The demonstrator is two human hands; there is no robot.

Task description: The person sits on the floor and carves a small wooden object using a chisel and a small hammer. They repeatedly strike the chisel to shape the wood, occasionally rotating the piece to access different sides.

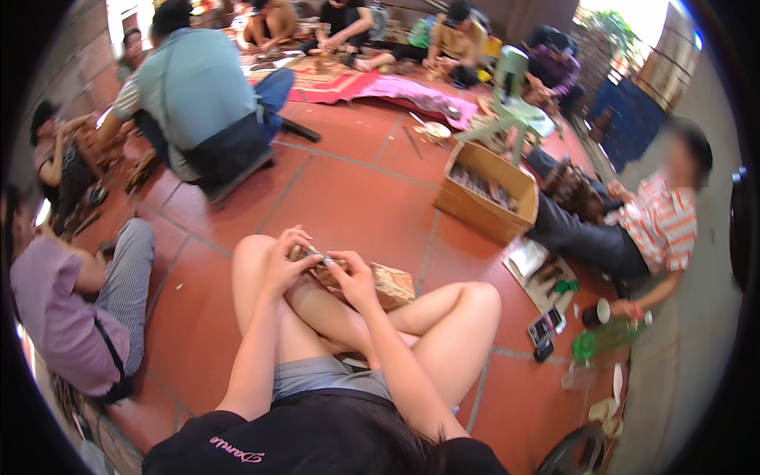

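I sit cross-legged with both hands together above my lap. The fingers of my left hand (285, 263) are bent and closed round one end of a small dark grey piece (323, 259), whose kind I cannot make out. My right hand (354, 279) pinches the other end of it with thumb and fingers. Just beyond and to the right of my right hand, a light brown wooden block (393, 285) with a rough, patterned face lies by my legs. Part of the block is hidden behind that hand.
A cardboard box (484, 207) of dark tools stands ahead right. Near a person in a striped shirt (661, 229) lie a phone (545, 326) and a green bottle (621, 332). Another person squats ahead left. A green plastic chair (514, 107) and pink mat (416, 96) are farther off.
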